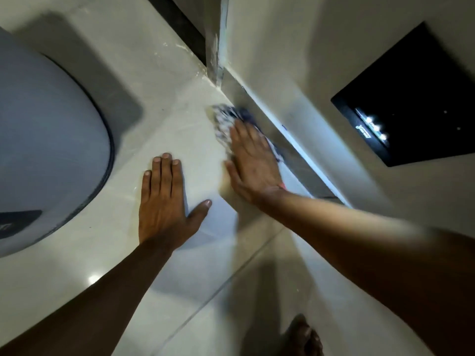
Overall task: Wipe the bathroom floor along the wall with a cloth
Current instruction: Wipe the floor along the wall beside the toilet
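A blue and white cloth (226, 119) lies on the pale glossy floor tiles (164, 104), right against the grey skirting of the wall (288, 73). My right hand (253, 160) lies flat on the cloth, fingers together, pressing it to the floor beside the wall; the cloth shows past my fingertips and along the wall side. My left hand (167, 199) rests flat on the bare tile to the left, fingers spread, holding nothing. The right hand and cloth look blurred.
A large white rounded fixture with a dark rim (51, 140) fills the left. A black square panel (408, 98) with small lights is set in the wall at right. A dark doorway strip (180, 24) lies beyond the corner. My bare foot (303, 335) is at the bottom.
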